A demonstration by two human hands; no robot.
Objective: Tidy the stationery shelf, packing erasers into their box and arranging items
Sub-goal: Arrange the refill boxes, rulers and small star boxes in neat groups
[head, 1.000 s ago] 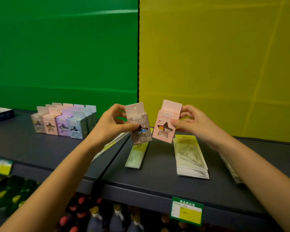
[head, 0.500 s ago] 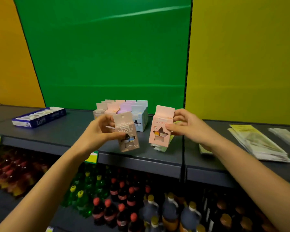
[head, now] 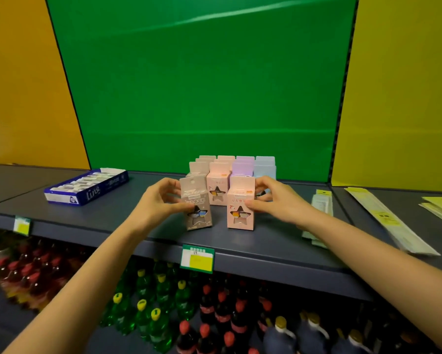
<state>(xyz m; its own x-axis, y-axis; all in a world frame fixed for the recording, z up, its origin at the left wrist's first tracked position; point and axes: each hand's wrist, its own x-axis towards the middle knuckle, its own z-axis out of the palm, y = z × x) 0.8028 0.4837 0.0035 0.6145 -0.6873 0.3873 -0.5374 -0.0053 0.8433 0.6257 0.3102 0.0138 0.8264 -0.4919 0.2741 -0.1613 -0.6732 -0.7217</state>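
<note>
My left hand point(head: 161, 200) grips a grey-brown carton with a star window point(head: 195, 203), standing slightly tilted on the dark shelf point(head: 112, 221). My right hand point(head: 271, 200) grips a pink star-window carton point(head: 240, 204), upright on the shelf beside it. Both stand just in front of a block of several matching pastel cartons point(head: 236, 169) in pink, purple and blue. A blue open box of erasers point(head: 87, 186) lies to the left on the same shelf.
Flat packets in clear sleeves point(head: 322, 203) and longer yellow-labelled packets point(head: 383, 215) lie on the shelf to the right. A green price tag point(head: 197, 259) hangs on the shelf edge. Bottles point(head: 151, 315) fill the lower shelf. Green and yellow panels stand behind.
Both hands carried their cartons left from above the flat packets to the pastel block and lowered them onto the shelf in front of it. The view swung left, bringing the eraser box into sight.
</note>
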